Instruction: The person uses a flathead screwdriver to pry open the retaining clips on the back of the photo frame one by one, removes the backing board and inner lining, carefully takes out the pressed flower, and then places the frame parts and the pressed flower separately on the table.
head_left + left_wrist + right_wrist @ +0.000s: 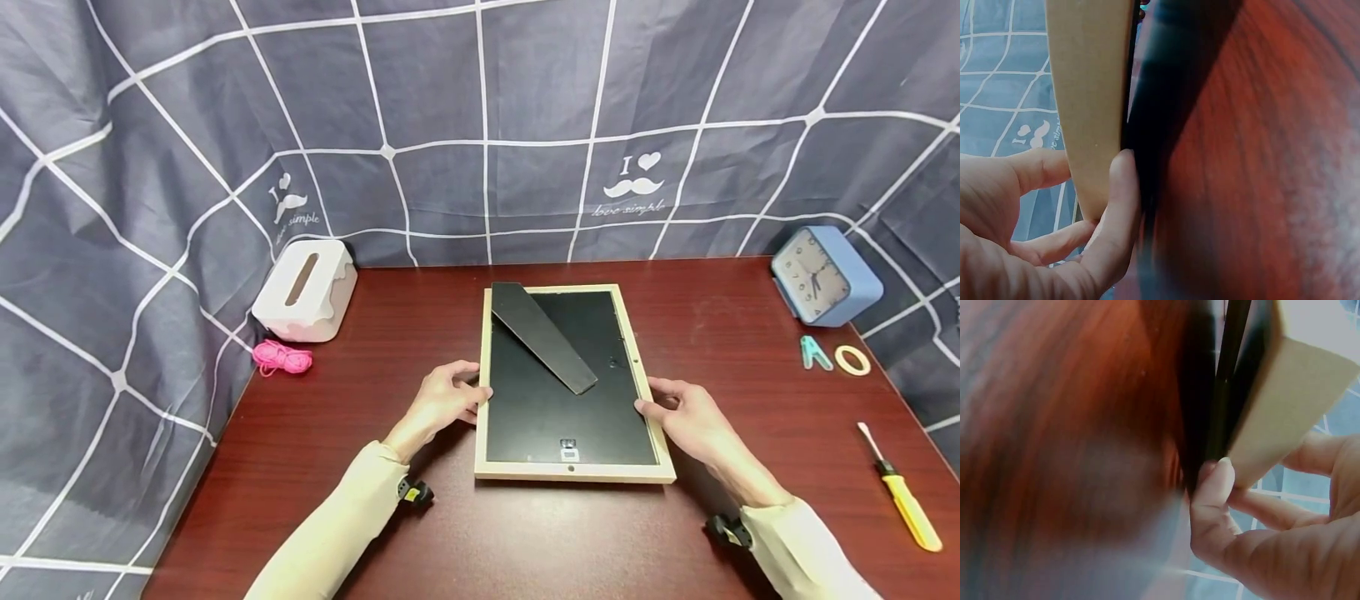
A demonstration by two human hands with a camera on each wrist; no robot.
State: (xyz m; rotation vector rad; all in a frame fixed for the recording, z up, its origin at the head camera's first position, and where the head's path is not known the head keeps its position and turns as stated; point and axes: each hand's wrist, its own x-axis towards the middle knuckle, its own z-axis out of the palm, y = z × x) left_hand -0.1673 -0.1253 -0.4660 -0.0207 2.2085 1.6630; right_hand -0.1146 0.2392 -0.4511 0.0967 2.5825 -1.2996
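A picture frame (517,425) with a pale wooden border lies back side up in the head view, its black backing facing the camera. A dark stand leg (543,337) slants across that backing from the upper left corner. My left hand (442,398) grips the left border, thumb on top and fingers at the side. On the opposite border my right hand (693,421) holds on in the same way. Both wrist views show the frame's pale side edge, the left hand (1079,231) and right hand (1260,531) pinching it between thumb and fingers.
A white tissue box (309,287) and pink yarn (282,357) sit at the left. On the right are a blue alarm clock (828,275), a teal clip (815,353), a cream ring (852,361) and a yellow-handled screwdriver (903,496). A grey checked curtain (540,100) hangs behind the table.
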